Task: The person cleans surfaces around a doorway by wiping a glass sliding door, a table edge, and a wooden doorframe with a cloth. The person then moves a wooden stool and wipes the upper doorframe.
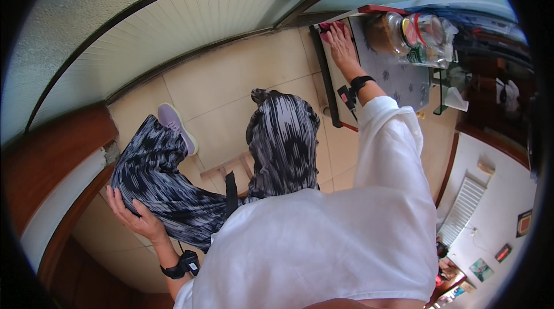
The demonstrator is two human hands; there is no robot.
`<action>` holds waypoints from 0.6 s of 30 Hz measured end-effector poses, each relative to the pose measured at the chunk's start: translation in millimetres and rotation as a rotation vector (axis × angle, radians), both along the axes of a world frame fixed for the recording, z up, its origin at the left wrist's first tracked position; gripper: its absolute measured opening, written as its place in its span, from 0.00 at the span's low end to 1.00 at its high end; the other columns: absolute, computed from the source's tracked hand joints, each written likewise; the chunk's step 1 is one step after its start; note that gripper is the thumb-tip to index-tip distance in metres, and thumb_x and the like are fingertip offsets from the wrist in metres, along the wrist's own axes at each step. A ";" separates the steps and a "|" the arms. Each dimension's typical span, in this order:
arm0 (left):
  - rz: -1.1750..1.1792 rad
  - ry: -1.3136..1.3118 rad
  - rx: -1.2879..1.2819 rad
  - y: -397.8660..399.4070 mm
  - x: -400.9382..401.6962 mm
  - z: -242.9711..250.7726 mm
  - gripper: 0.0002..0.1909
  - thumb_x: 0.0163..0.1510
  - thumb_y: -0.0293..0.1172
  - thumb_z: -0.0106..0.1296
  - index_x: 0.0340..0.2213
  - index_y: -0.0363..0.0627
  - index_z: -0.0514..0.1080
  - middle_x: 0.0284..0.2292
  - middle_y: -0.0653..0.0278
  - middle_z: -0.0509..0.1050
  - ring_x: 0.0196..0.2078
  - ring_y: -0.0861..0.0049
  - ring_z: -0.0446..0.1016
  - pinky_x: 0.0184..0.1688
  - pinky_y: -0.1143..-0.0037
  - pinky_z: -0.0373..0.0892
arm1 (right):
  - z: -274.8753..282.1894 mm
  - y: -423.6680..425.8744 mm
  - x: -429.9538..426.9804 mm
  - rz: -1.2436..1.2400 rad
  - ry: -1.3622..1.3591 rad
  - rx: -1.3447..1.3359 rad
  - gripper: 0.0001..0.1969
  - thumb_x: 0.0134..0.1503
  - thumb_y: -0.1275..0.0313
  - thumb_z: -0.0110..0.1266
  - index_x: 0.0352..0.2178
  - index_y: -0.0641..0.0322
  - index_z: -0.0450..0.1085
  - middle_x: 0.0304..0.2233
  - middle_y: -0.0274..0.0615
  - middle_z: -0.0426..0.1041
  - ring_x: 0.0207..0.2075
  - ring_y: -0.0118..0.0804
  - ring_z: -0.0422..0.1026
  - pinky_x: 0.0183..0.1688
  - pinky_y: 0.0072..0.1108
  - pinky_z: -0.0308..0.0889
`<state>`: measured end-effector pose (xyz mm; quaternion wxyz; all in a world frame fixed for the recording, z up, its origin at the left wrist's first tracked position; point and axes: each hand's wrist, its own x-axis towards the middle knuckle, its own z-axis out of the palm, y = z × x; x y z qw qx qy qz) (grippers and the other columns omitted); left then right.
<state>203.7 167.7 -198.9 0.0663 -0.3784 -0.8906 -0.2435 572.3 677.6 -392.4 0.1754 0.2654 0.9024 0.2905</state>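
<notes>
My right hand [342, 45] reaches out to the upper right and holds a crumpled dark pink cloth [325, 28] against the pale edge of a low table [391, 81], near its corner. The fingers lie over the cloth and hide part of it. That tabletop has a grey covering with a dark leaf pattern. My left hand [140, 220] holds nothing; it rests against my left thigh in black-and-grey patterned trousers [160, 187], fingers slightly apart. Each wrist wears a black strap with a small device.
Several clear jars [426, 29], one with brown contents [383, 34], crowd the table's far end. A glass shelf edge [439, 92] juts beyond. Ribbed glass panels [207, 18] line the front. Part of a low wooden stool [238, 166] shows beneath me, on beige floor tiles [216, 79].
</notes>
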 end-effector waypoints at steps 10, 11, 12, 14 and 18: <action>0.004 0.028 0.011 -7.0 0.3 8.9 0.18 0.57 0.27 0.38 0.49 0.34 0.61 0.53 0.52 0.62 0.55 0.59 0.60 0.57 0.65 0.55 | -5.1 -101.8 90.3 -0.084 -0.281 -0.401 0.21 0.53 0.65 0.39 0.47 0.64 0.65 0.55 0.52 0.59 0.61 0.46 0.49 0.63 0.41 0.33; 0.007 0.025 0.009 -8.2 5.4 10.7 0.18 0.57 0.27 0.38 0.49 0.34 0.61 0.53 0.52 0.62 0.55 0.59 0.60 0.57 0.65 0.55 | 1.8 -88.5 71.9 -0.107 -0.328 -0.372 0.21 0.54 0.65 0.39 0.47 0.64 0.65 0.55 0.52 0.59 0.61 0.46 0.50 0.63 0.40 0.33; 0.012 0.028 -0.006 -6.6 9.0 13.4 0.18 0.57 0.27 0.38 0.48 0.33 0.62 0.52 0.50 0.62 0.54 0.57 0.61 0.57 0.64 0.55 | 9.2 -71.9 54.5 -0.129 -0.373 -0.341 0.21 0.54 0.65 0.38 0.46 0.65 0.65 0.55 0.52 0.60 0.61 0.45 0.50 0.63 0.39 0.33; 0.014 0.034 -0.020 -6.4 12.0 14.4 0.17 0.57 0.26 0.39 0.47 0.32 0.62 0.52 0.49 0.62 0.54 0.56 0.61 0.56 0.63 0.56 | 25.1 -37.8 31.1 -0.009 -0.208 -0.031 0.21 0.55 0.66 0.37 0.47 0.66 0.64 0.54 0.52 0.61 0.61 0.45 0.51 0.64 0.39 0.33; -0.005 0.038 -0.004 -14.5 11.4 12.4 0.18 0.56 0.26 0.39 0.48 0.34 0.62 0.52 0.50 0.62 0.54 0.56 0.61 0.56 0.64 0.55 | 37.1 -12.6 11.0 0.047 -0.093 0.105 0.22 0.55 0.65 0.37 0.48 0.67 0.63 0.54 0.54 0.60 0.60 0.47 0.51 0.64 0.38 0.34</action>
